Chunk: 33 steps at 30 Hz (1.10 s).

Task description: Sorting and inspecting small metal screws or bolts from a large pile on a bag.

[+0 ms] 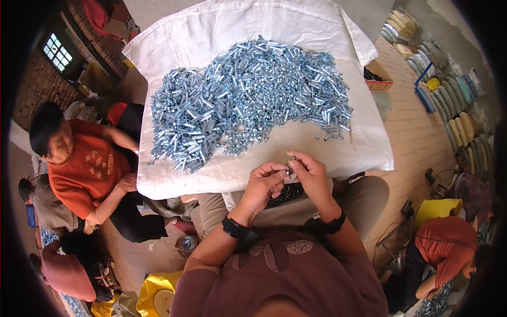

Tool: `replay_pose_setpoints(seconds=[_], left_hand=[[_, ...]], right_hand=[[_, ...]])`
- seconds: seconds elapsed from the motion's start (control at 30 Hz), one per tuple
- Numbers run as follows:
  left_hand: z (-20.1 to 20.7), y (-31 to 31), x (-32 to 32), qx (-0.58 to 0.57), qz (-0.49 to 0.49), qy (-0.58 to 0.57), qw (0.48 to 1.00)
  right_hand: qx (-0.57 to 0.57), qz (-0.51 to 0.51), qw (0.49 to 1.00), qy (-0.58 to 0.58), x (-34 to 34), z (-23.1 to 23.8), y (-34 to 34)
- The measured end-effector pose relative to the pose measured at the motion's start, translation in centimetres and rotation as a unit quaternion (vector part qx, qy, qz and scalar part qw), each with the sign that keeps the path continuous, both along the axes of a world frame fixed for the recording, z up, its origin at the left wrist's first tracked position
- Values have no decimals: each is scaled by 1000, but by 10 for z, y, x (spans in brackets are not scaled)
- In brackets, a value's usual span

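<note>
My left hand (264, 182) and my right hand (309, 171) meet over my lap, fingertips pinched together on a small silvery bolt (290, 166). Both wrists wear black bands. Just beyond my hands lies a big heap of shiny zinc-plated bolts and nuts (248, 98), spread on a white sack cloth (338, 150). A darker handful of finished pieces (288, 194) rests in my lap under my hands.
A person in an orange shirt (87, 169) sits at the left edge of the cloth, with others behind. Another person in orange (443, 248) crouches at the lower right near a yellow bag (441, 208). Stacked sacks (454, 90) line the right wall.
</note>
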State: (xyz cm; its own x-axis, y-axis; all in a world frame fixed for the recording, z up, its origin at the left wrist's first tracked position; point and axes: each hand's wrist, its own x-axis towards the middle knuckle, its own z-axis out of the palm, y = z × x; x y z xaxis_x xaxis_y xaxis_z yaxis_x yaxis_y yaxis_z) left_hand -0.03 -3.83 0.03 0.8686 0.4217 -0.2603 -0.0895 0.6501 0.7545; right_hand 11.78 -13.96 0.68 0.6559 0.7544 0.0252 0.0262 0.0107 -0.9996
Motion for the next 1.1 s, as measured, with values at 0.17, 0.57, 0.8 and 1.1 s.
replay_pose_setpoints(seconds=[0.17, 0.57, 0.8, 1.1], left_hand=[[9, 7, -2, -8, 43, -32, 999], [3, 0, 1, 54, 41, -40, 997], [-1, -1, 3, 115, 42, -47, 991], [-7, 3, 1, -60, -66, -75, 993]], right_hand=[[-48, 32, 998, -20, 5, 8, -7], [-25, 12, 994, 105, 1, 7, -9], [-19, -2, 998, 52, 1, 2, -9], [-16, 52, 990, 131, 7, 6, -15]])
